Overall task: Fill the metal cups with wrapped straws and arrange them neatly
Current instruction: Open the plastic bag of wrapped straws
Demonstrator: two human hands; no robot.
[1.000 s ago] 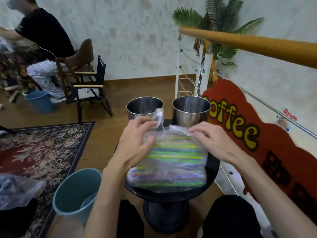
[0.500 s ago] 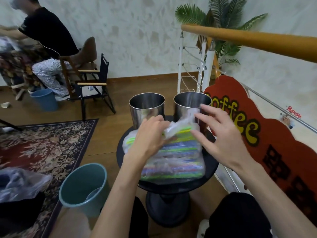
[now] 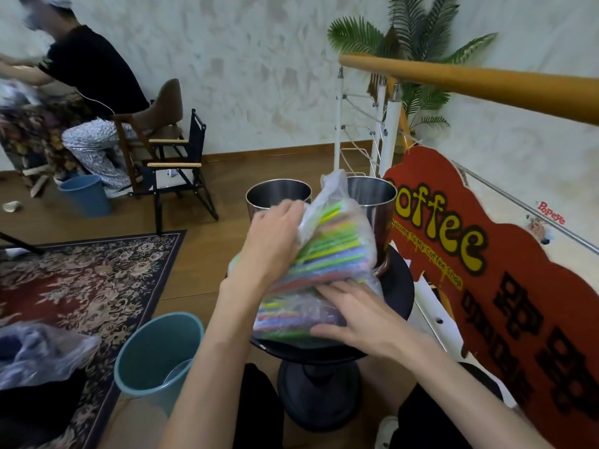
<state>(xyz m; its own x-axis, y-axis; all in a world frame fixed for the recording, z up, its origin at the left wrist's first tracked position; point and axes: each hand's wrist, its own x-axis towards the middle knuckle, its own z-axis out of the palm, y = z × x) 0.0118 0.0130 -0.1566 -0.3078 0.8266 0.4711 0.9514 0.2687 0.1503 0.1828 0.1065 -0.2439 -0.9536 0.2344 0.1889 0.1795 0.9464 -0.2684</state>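
I am gripping the bag of straws [image 3: 327, 251] near its top with my left hand [image 3: 275, 241]. My right hand [image 3: 353, 315] is pressing flat-fingered on its lower end, on the desk [image 3: 400, 286] before two metal cups [image 3: 278, 196].

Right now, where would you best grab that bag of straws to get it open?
Probably the loose twisted neck of the bag, pinched from above. It sticks up free between the two cups, with no straws inside it. The left hand already grips just below it; the right hand steadies the packed lower end on the table.
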